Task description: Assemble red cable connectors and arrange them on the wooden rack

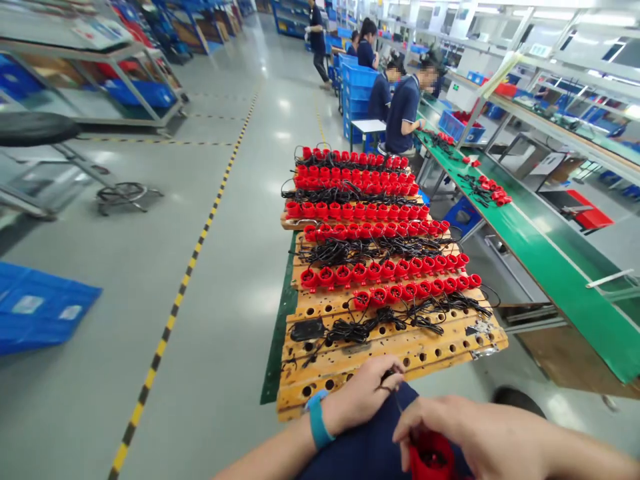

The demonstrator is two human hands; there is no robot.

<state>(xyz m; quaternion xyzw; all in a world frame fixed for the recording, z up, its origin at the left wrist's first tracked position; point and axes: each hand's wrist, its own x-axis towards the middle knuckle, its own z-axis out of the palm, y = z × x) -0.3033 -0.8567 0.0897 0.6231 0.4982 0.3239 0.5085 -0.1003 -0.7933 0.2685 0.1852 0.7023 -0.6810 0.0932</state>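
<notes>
Low in the head view, my right hand (450, 423) is closed around a red round plastic housing (431, 457), its open end up with small dark parts inside. My left hand (367, 393), with a teal band at the wrist, has its fingers curled around a thin black cable (387, 377). A strand of it appears to run toward my right hand. Both hands are above my dark blue clothing, at the near edge of a wooden board (345, 363) with rows of holes. Several rows of similar red housings (375, 270) stand on it with bundled black cables (350, 330).
A green conveyor (555, 267) with red parts and cables runs along the right. Co-workers (403, 110) sit beside it farther back. Blue crates (357, 93) are stacked behind the boards. A stool (123, 193) and a blue bin (43, 307) stand left, past yellow-black floor tape (187, 273).
</notes>
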